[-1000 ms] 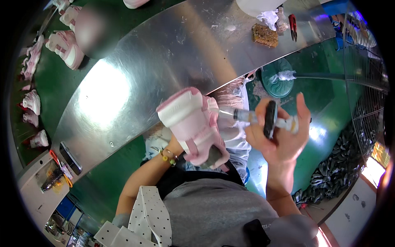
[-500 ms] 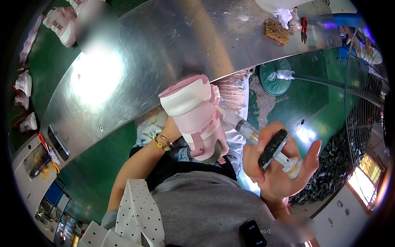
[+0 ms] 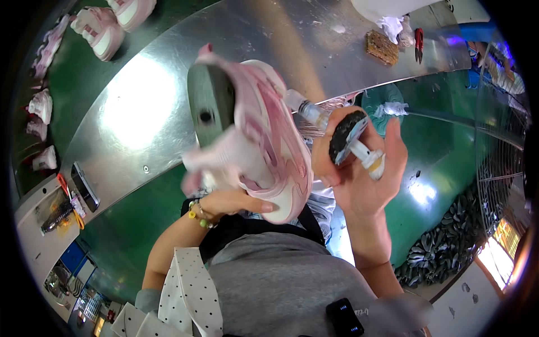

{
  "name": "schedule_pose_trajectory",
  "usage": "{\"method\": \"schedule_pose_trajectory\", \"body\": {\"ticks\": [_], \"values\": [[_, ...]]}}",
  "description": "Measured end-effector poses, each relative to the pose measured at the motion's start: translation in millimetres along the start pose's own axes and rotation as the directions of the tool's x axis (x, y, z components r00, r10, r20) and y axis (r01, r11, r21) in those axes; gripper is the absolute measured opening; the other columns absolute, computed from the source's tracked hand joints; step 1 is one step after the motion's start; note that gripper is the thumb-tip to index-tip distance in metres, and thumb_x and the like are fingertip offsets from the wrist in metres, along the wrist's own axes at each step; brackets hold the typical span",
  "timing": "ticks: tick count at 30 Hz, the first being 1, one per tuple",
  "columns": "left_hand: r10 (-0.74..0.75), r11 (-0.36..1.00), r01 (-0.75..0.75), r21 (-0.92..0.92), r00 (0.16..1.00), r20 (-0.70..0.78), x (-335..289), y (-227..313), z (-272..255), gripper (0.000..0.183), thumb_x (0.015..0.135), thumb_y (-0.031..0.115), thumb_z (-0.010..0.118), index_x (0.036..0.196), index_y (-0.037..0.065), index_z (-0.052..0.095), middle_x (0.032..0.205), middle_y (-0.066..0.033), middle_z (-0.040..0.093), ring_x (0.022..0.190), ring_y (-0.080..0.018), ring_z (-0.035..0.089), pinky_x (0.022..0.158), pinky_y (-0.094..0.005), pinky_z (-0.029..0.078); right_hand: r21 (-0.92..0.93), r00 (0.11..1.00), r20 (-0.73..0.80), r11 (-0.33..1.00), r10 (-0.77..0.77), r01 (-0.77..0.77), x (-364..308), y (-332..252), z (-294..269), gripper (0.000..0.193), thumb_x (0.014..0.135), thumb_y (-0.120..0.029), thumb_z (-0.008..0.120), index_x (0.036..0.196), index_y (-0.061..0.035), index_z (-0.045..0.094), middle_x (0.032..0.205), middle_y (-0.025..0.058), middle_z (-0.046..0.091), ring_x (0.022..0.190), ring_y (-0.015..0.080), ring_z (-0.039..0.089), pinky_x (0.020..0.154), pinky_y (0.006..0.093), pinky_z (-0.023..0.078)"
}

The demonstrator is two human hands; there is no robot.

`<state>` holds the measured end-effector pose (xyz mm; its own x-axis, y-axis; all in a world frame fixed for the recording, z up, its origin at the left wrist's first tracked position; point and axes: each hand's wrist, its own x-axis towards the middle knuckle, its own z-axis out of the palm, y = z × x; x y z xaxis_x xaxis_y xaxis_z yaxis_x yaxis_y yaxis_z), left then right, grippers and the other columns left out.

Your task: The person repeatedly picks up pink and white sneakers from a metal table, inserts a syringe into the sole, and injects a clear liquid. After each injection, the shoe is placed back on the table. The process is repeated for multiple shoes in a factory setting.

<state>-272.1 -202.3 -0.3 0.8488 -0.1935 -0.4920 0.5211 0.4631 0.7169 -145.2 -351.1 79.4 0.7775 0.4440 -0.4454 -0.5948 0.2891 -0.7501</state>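
Note:
My left hand (image 3: pixel 236 201) is closed round the toe of a pink and white sneaker (image 3: pixel 295 163), which stands upright above my lap at the metal table's near edge. A grey-green shoe last (image 3: pixel 210 106) fills its opening, and the blurred tongue hangs out to the left. In my right hand (image 3: pixel 365 185), just right of the shoe, is a clear syringe (image 3: pixel 314 115) with a white plunger and a black padded grip. The syringe points up and left at the sneaker's side. Its tip is hard to make out, so I cannot tell whether it touches.
The curved metal table (image 3: pixel 168 112) spans the far side, carrying a brown sponge (image 3: pixel 382 48) and red-handled pliers (image 3: pixel 419 45). More pink and white sneakers (image 3: pixel 98 31) stand at the far left. A phone (image 3: pixel 85 185) lies left. At right are a fan cage (image 3: pixel 499 146) and dark piled pieces (image 3: pixel 443 247).
The sneaker has been turned, from its heel to its side and opening, and lifted. My left hand now shows at the toe. My right hand with the syringe has moved up and left.

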Motion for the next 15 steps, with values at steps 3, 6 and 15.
{"method": "schedule_pose_trajectory", "body": {"ticks": [3,6,15], "values": [[-0.061,0.934,0.069,-0.349,0.998,0.034,-9,10,3,0.087,0.055,0.009,0.080,0.129,0.003,0.036,0.121,-0.0091,0.048,0.110,-0.0177,0.049,0.094,-0.0315,0.040,0.127,0.979,0.197,0.992,-0.047,0.022,6,1,-18,0.065,0.087,-0.059,0.028,0.095,0.0021,0.050,0.064,0.0062,0.048,0.045,0.0143,0.040,0.043,0.0258,0.028],[-0.070,0.902,0.079,-0.424,0.997,0.037,-15,14,4,0.083,0.059,0.011,0.079,0.129,0.002,0.036,0.121,-0.0090,0.049,0.111,-0.0181,0.050,0.092,-0.0315,0.041,0.119,0.970,0.237,0.993,-0.047,0.020,-2,1,-17,0.064,0.087,-0.059,0.026,0.094,0.0002,0.050,0.059,0.0056,0.047,0.045,0.0131,0.038,0.044,0.0251,0.028],[-0.060,0.892,0.076,-0.446,0.997,0.049,-11,4,6,0.081,0.062,0.011,0.077,0.130,0.002,0.035,0.121,-0.0087,0.050,0.110,-0.0184,0.050,0.093,-0.0320,0.042,0.012,0.989,0.145,0.999,0.028,-0.030,-45,-5,-26,0.065,0.087,-0.059,0.025,0.092,0.0009,0.049,0.057,0.0066,0.045,0.047,0.0113,0.037,0.044,0.0231,0.027]]}}
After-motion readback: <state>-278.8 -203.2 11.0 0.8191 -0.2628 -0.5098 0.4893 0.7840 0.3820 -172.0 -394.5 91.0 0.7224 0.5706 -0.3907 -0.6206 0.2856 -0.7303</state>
